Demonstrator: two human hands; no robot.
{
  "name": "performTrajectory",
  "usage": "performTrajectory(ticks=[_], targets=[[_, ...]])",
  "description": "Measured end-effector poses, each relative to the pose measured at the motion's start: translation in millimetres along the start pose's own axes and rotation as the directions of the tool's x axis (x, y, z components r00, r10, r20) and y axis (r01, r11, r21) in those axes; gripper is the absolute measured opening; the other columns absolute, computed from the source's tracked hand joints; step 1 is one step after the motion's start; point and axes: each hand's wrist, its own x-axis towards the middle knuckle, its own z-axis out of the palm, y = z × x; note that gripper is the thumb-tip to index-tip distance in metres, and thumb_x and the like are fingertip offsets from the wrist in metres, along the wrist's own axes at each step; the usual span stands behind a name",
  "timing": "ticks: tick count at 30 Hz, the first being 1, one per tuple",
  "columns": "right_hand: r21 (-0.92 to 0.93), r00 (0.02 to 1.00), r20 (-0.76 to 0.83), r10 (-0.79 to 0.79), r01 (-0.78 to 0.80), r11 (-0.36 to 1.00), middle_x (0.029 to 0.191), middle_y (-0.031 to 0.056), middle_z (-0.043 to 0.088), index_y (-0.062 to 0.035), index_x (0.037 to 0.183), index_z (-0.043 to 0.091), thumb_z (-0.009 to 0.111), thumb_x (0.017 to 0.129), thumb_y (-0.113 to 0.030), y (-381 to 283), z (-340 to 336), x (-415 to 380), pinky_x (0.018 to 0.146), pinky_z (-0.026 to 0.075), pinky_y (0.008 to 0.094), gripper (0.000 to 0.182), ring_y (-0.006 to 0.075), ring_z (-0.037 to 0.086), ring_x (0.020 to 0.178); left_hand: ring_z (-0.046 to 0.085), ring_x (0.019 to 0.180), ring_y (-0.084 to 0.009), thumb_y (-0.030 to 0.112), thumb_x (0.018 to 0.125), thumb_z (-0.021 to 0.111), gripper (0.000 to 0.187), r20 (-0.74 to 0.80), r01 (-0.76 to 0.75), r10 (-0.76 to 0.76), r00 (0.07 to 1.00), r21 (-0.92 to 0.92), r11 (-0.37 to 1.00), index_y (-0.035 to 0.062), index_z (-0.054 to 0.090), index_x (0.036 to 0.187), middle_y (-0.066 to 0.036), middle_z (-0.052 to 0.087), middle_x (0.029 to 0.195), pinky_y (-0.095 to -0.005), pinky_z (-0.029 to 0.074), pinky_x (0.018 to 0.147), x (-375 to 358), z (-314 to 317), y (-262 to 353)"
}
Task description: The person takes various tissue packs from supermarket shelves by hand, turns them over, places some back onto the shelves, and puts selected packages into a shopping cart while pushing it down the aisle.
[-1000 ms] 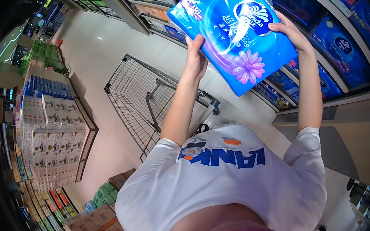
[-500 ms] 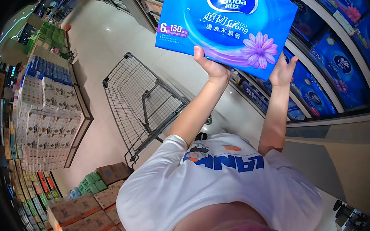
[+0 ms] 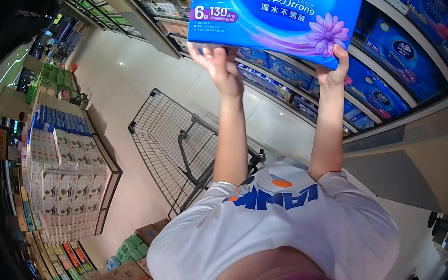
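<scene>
A large blue plastic-wrapped pack of tissues (image 3: 276, 30) with a purple flower print is held up in front of me, its top cut off by the frame edge. My left hand (image 3: 220, 71) is at the lower left edge, fingers bent up against the underside, their tips partly hidden. At the lower right corner, my right hand (image 3: 335, 69) grips the pack with the thumb on the front; its other fingers are hidden behind. Both forearms reach upward from my white T-shirt.
A grey wire shopping cart (image 3: 172, 149) stands on the floor ahead to the left. Shelves of similar blue packs (image 3: 394, 48) line the right side. A pallet stack of white packages (image 3: 68, 180) stands at left, with cardboard cartons (image 3: 121, 277) near my left side.
The pack has moved slightly up in view. My left hand has shifted left along its bottom edge, its thumb leaving the front. My right thumb now presses the front corner.
</scene>
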Motion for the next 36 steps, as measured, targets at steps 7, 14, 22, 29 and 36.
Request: performTrajectory(ticks=[7,14,22,29,36], targets=[[-0.043,0.995,0.002,-0.102,0.102,0.994,0.144,0.0219,0.034,0.0000,0.143,0.023,0.063,0.073,-0.028,-6,-19,-21,0.111,0.027,0.0480,0.086,0.0372,0.035,0.133,0.035,0.129,-0.0395,0.061,0.093,0.034,0.075,0.057,0.243,-0.254,0.966,0.144,0.959,0.0054,0.027,0.143,-0.018,0.026,0.148,-0.0583,0.038,0.097,40,-85,6],[-0.061,0.996,0.093,0.012,-0.006,0.998,0.144,0.0221,0.033,0.0025,0.144,0.021,0.062,0.075,-0.029,-1,0,-15,0.111,0.027,0.0476,0.086,0.0382,0.035,0.133,0.051,0.117,-0.0214,0.055,0.093,0.040,0.064,0.174,0.379,-0.360,0.917,-0.094,0.921,0.0072,0.041,0.136,-0.009,0.052,0.129,-0.0390,0.042,0.097,32,-57,13],[-0.146,0.998,-0.026,0.063,-0.066,0.987,0.131,0.0169,0.048,0.0012,0.141,0.028,0.060,0.078,-0.022,-3,-4,-22,0.100,0.042,0.0378,0.074,0.0276,0.051,0.118,0.051,0.113,-0.0204,0.049,0.093,0.041,0.059,0.163,0.326,-0.302,0.939,-0.145,0.934,0.0056,0.041,0.132,-0.009,0.052,0.122,-0.0365,0.040,0.097,21,-77,-1],[-0.128,0.992,0.026,0.126,-0.122,0.984,0.127,0.0135,0.051,-0.0007,0.140,0.031,0.060,0.079,-0.021,18,-11,-23,0.096,0.045,0.0356,0.071,0.0238,0.054,0.113,0.052,0.114,-0.0221,0.048,0.095,0.035,0.056,0.104,0.182,-0.170,0.980,-0.119,0.976,0.0052,0.047,0.129,-0.009,0.055,0.123,-0.0398,0.041,0.097,18,-89,7],[-0.099,0.987,0.046,0.151,-0.146,0.984,0.124,0.0118,0.053,-0.0014,0.139,0.034,0.061,0.080,-0.022,28,-4,-16,0.095,0.046,0.0346,0.069,0.0218,0.055,0.111,0.055,0.104,-0.0194,0.058,0.094,0.031,0.065,-0.081,0.050,-0.056,0.995,-0.072,0.996,0.0032,0.048,0.124,-0.008,0.058,0.112,-0.0346,0.042,0.090,15,-69,15]])
